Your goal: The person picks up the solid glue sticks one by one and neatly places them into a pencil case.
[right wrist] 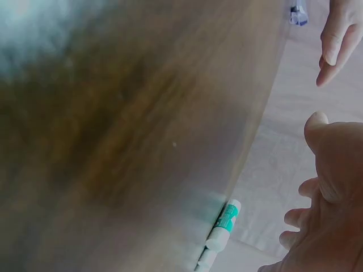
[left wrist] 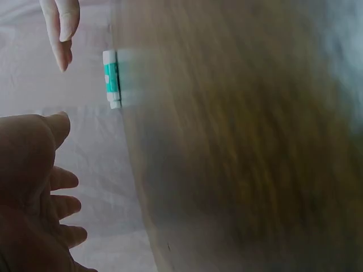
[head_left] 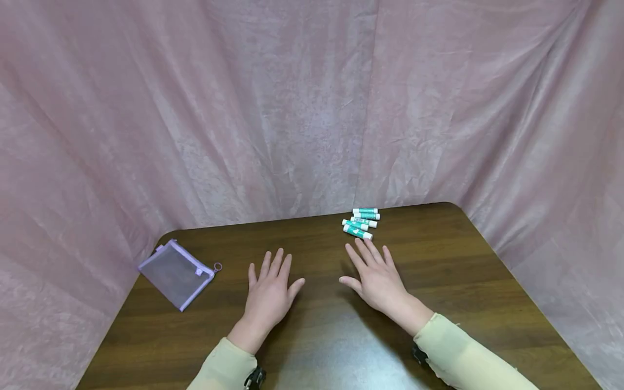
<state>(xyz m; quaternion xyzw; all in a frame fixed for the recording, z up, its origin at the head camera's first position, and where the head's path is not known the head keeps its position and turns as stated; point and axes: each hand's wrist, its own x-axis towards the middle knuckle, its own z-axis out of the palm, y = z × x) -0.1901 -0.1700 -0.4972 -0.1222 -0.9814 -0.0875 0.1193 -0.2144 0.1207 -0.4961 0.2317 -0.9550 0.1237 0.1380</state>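
Both hands are held palm down over the wooden table, fingers spread and holding nothing. My left hand (head_left: 268,297) is left of centre, to the right of a purple mesh zipper pouch (head_left: 174,275) that lies flat with its ring pull toward the hand. My right hand (head_left: 381,281) has its fingertips just in front of several white-and-green glue sticks (head_left: 357,232), which lie close together near the far edge. In the left wrist view one glue stick (left wrist: 111,79) shows beyond the fingers; the right wrist view catches another glue stick (right wrist: 225,224) low down.
The brown wooden table (head_left: 322,346) has rounded far corners. Pink curtains (head_left: 302,108) hang behind it and along both sides, close to its edges. Light glares off the front middle of the tabletop.
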